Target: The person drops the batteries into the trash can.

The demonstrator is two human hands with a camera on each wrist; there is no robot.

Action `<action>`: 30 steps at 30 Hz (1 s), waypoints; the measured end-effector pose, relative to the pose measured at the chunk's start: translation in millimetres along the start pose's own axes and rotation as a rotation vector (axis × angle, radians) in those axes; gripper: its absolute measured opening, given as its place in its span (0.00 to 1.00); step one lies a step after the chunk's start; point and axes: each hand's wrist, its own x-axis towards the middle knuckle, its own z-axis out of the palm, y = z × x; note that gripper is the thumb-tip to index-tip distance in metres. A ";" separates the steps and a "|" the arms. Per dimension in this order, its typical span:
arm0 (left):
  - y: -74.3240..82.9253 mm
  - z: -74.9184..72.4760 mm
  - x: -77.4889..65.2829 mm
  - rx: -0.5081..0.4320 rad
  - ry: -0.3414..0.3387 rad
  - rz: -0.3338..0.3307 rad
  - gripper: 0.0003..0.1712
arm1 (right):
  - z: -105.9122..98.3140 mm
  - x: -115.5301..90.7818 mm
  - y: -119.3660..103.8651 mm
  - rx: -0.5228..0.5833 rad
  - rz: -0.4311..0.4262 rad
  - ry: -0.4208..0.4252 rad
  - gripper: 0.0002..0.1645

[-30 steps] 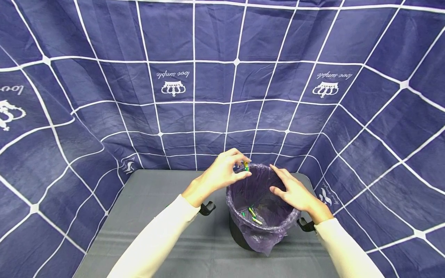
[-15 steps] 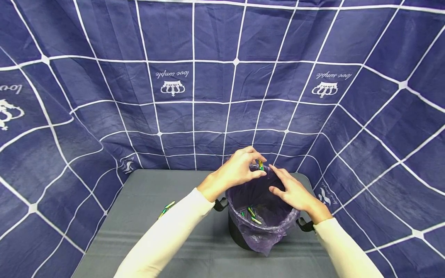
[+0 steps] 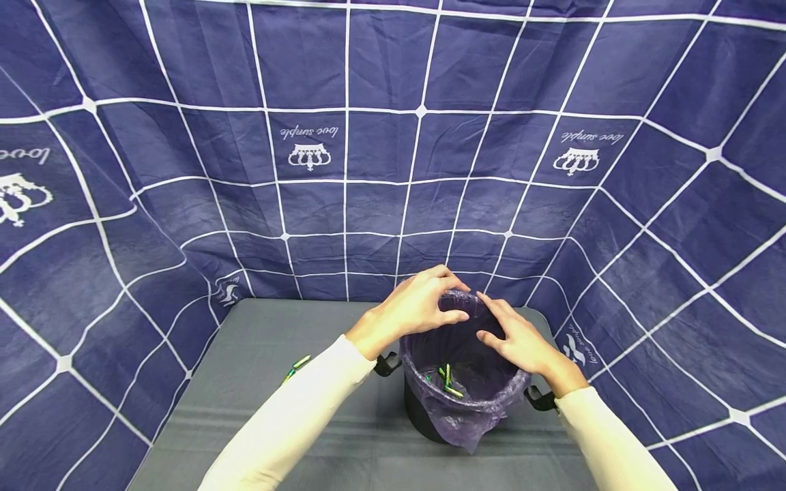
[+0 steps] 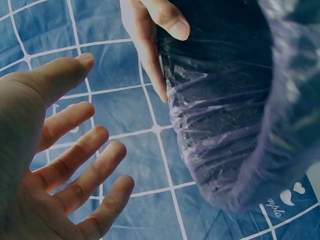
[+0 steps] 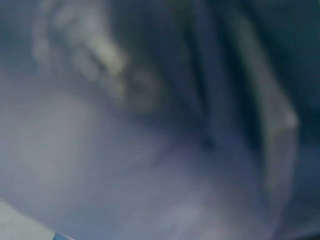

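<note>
My left hand point(image 3: 420, 300) hovers over the left back rim of a black bin point(image 3: 420, 414), its fingers spread and nothing between them. A translucent purple bag point(image 3: 462, 417) lines the bin and folds over its rim. On the right, my right hand point(image 3: 522, 341) rests at the rim with straight fingers, its thumb point(image 4: 177, 30) on the inner side in the left wrist view. Several slim green-and-yellow batteries point(image 3: 453, 391) lie at the bottom inside the liner. More such batteries point(image 3: 299, 363) lie on the grey table, partly hidden by my left sleeve. Blurred purple plastic point(image 5: 125, 165) fills the right wrist view.
The bin has a black handle point(image 3: 387, 365) on its left and another handle point(image 3: 540, 397) on its right. Blue cloth point(image 3: 381, 150) with white grid lines surrounds the grey table point(image 3: 245, 348) at the back and both sides.
My left hand has moved right over the bin and let go of a battery, which now lies with those inside. The right hand has stayed at the rim.
</note>
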 end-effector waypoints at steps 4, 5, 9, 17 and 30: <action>-3.3 -1.5 -5.1 0.001 0.014 -0.007 0.28 | -0.3 -1.4 0.8 -0.001 0.002 0.003 0.49; -4.2 -2.1 -6.8 0.004 0.018 -0.010 0.28 | -0.3 -1.7 1.0 -0.002 0.002 0.004 0.49; -8.9 -4.4 -14.1 -0.012 0.031 -0.019 0.27 | -0.3 -2.6 0.9 -0.009 0.001 0.010 0.49; -23.3 -5.9 -32.4 -0.004 0.060 -0.032 0.23 | -0.5 -3.6 -1.0 -0.016 -0.002 0.017 0.49; -52.3 -4.3 -63.2 0.004 0.114 -0.106 0.21 | -0.7 -2.5 -4.4 -0.012 -0.009 0.008 0.50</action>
